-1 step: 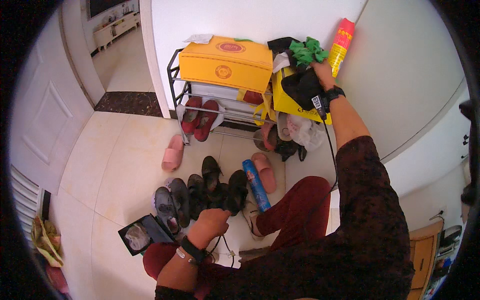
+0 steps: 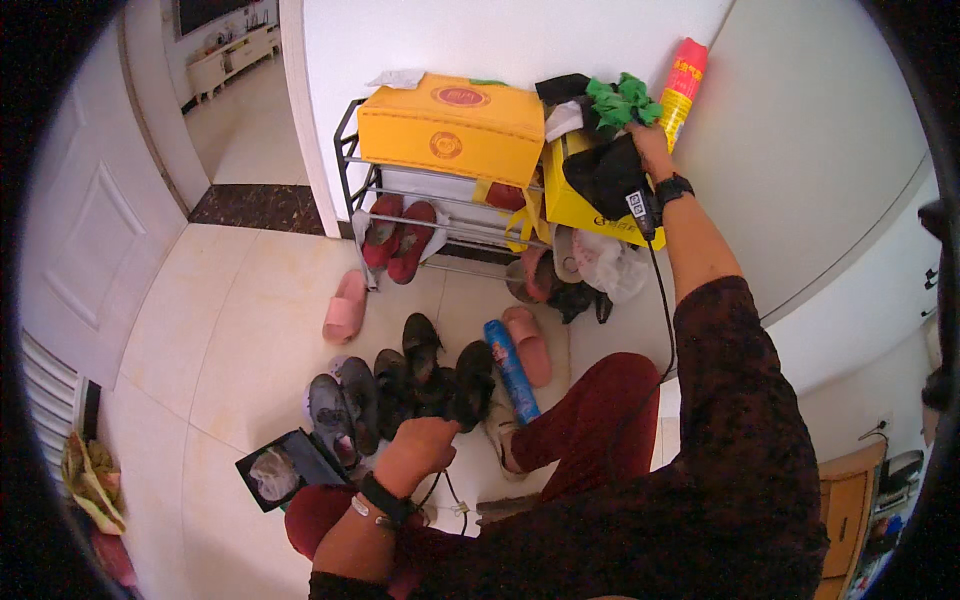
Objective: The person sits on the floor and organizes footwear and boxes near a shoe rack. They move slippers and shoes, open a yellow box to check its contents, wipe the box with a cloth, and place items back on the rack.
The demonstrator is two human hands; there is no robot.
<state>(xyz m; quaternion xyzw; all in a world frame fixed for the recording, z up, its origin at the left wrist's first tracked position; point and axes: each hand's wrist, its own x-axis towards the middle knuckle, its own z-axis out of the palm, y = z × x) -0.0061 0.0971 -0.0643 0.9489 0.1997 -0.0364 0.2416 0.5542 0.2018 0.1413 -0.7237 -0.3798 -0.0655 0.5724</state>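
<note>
My right hand [image 2: 652, 150] is closed on a crumpled green cloth [image 2: 622, 102] above a yellow box [image 2: 575, 205] on the shoe rack. Beneath that hand lies dark fabric [image 2: 600, 178]. A black corded device [image 2: 643, 212] hangs by my right wrist, its cable running down my arm. My left hand [image 2: 420, 447] is low over the floor, its fingers closed at the near end of a black shoe [image 2: 474, 385]. To its left stand more dark shoes [image 2: 360, 395]. Beside the black shoe lies a blue spray can [image 2: 512, 372].
An orange-yellow box [image 2: 400, 125] tops the metal rack [image 2: 345, 150], with red shoes [image 2: 408, 250] below. Pink slippers [image 2: 346, 308] lie on the tiles. An opened black case [image 2: 305, 450] sits by my left knee. A red-and-yellow can [image 2: 680, 95] stands against the wall.
My right hand has shifted slightly to the right, and the green cloth with it. The left hand stays in place.
</note>
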